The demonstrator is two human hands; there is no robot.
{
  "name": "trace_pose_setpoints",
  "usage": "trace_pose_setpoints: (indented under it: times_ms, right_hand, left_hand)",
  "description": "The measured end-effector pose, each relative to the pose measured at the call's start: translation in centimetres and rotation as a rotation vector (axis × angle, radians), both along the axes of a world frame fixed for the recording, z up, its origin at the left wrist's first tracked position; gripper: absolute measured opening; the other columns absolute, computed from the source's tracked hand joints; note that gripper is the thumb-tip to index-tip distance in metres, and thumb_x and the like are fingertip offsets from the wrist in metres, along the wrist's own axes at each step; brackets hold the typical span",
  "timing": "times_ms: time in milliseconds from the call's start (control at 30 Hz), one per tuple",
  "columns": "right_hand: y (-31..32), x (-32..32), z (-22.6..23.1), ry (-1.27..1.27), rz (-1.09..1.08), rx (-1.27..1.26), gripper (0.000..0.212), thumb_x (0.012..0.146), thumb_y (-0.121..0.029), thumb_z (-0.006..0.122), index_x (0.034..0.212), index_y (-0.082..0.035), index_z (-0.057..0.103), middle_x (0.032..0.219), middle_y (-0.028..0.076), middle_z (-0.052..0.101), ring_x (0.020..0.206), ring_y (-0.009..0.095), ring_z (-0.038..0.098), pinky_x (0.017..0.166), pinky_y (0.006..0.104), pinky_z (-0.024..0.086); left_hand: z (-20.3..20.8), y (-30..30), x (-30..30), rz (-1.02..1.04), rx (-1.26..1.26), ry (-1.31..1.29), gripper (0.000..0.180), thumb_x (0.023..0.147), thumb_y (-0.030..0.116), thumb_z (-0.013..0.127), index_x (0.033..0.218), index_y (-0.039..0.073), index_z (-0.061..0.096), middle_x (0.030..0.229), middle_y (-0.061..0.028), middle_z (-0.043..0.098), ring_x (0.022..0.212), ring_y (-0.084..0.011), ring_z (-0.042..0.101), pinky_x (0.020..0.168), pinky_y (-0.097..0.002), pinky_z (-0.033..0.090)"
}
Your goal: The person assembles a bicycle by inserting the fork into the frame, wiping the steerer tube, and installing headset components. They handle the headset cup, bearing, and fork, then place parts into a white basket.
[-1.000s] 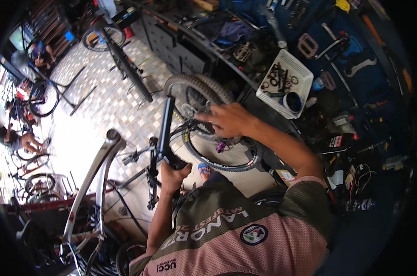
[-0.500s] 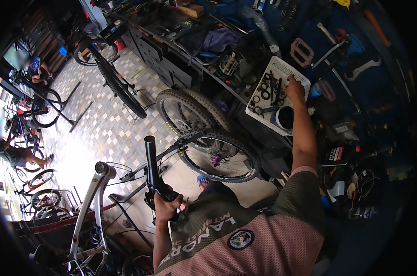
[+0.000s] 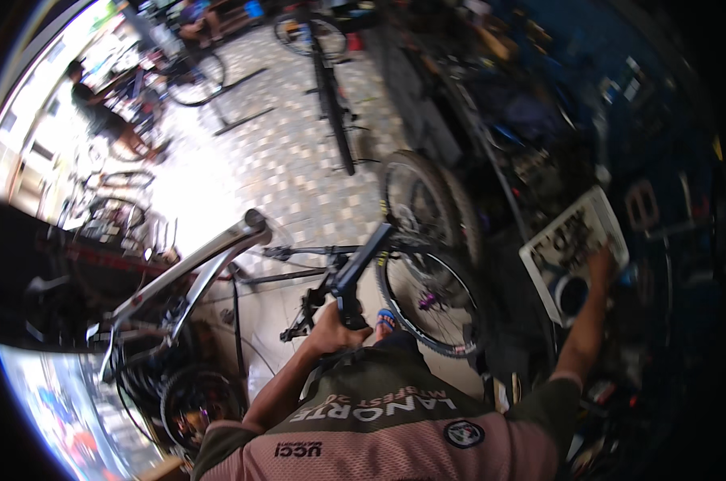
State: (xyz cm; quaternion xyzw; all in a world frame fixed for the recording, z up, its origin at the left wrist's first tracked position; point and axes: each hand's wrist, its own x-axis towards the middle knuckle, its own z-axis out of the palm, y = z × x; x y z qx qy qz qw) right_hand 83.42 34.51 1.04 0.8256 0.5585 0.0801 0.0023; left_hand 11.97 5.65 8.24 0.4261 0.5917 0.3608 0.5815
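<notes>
My left hand (image 3: pixel 336 330) is closed around the lower end of a black bicycle tube part (image 3: pixel 361 264) in front of my body. Its thick tube tilts up to the right; its lower fittings are partly hidden by my hand. Off to the right, my right hand (image 3: pixel 603 264) reaches over the right side of a white plastic basket (image 3: pixel 537 264), its fingers smeared by motion. Dark rings and small metal parts (image 3: pixel 567 240) lie in the basket, beside a round white-rimmed container (image 3: pixel 570 295) with a dark inside.
A silver bicycle frame (image 3: pixel 194 255) stands at my left. Ahead of me are loose wheels (image 3: pixel 431 303) and, farther off, a bicycle (image 3: pixel 331 104) on the tiled floor (image 3: pixel 258 168). A cluttered workbench runs along the right. Another person (image 3: pixel 102 112) is at the far left.
My view has swung, so the scene sits farther right and lower. The black tube part now leans right instead of standing upright. My right hand is still at the basket.
</notes>
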Motion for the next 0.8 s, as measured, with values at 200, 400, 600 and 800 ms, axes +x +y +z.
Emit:
trace_pose_setpoints:
  times_ms: [200,400,600,800]
  right_hand:
    - [-0.7,-2.3,2.4,-0.030,-0.151,0.035,0.066,0.108,-0.007,0.058,0.167,-0.006,0.028,0.126,0.024,0.074,0.107,0.039,0.076,0.082,0.0495,0.064]
    - [-5.5,-16.3,8.1,0.154,0.388,0.336,0.058,0.106,-0.005,0.055,0.161,-0.017,0.040,0.112,0.024,0.071,0.101,0.039,0.073,0.084,0.0479,0.057]
    - [-12.4,-42.9,20.9,1.273,0.979,0.110,0.056,0.108,-0.003,0.056,0.163,-0.005,0.041,0.113,0.014,0.073,0.105,0.019,0.071,0.092,0.0318,0.056]
    - [-13.7,-58.2,24.5,1.594,1.295,-0.223,0.058,0.106,0.000,0.060,0.160,-0.003,0.041,0.107,0.010,0.074,0.089,0.009,0.066,0.084,0.0258,0.053]
  left_hand:
    - [0.8,-0.9,0.0,0.017,-0.069,-0.110,0.049,0.073,0.015,0.092,0.107,0.004,0.059,0.089,0.0009,0.058,0.080,-0.0091,0.056,0.071,-0.0292,0.049]
    - [0.3,-2.5,-1.8,0.059,-0.010,-0.159,0.050,0.072,0.017,0.093,0.106,0.004,0.059,0.087,0.0014,0.057,0.081,-0.0099,0.055,0.072,-0.0293,0.047]
    - [-1.4,-3.5,-4.2,0.073,0.136,-0.010,0.047,0.070,0.017,0.092,0.103,0.006,0.060,0.086,0.0028,0.057,0.080,-0.0099,0.055,0.072,-0.0301,0.048]
    - [0.1,-6.3,-5.9,0.144,0.184,-0.042,0.045,0.070,0.017,0.091,0.102,0.006,0.061,0.087,0.0027,0.058,0.081,-0.0093,0.056,0.072,-0.0294,0.048]
